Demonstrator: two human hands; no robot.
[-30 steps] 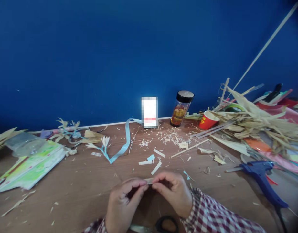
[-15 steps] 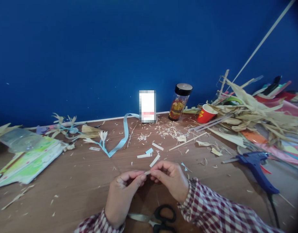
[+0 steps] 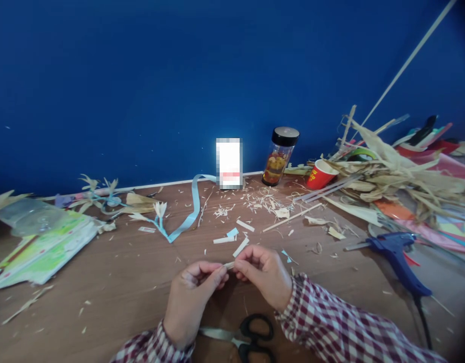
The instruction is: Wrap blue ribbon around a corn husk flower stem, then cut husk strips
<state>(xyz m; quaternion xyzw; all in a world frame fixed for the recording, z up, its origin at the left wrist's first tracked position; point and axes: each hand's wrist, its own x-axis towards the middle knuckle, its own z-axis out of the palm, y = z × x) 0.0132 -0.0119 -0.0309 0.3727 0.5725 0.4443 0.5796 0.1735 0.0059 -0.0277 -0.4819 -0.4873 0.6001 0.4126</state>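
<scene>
Between the fingertips of both hands is a small pale strip [image 3: 228,265], perhaps a bit of corn husk, mostly covered by the fingers. My left hand [image 3: 192,297] pinches one end, and my right hand [image 3: 265,275] pinches the other. Just below them on the table lie black-handled scissors [image 3: 251,335], partly cut off by the lower edge. Beyond the fingers rest several short white strips [image 3: 245,225] and a light blue scrap [image 3: 232,232]. A blue ribbon [image 3: 192,206] runs to a small husk flower [image 3: 160,210] with a blue-wrapped stem.
A blue glue gun [image 3: 401,259] with its cord lies at right. Behind it spreads a heap of dry husks [image 3: 399,174]. A red paper cup [image 3: 321,175], a lidded glass bottle [image 3: 278,159] and a blurred-out bright object [image 3: 230,164] stand near the blue wall. A green-white bag [image 3: 54,247] lies left.
The view has shifted slightly. Both hands keep their pinch on the strip, and a little more of it shows between the fingertips.
</scene>
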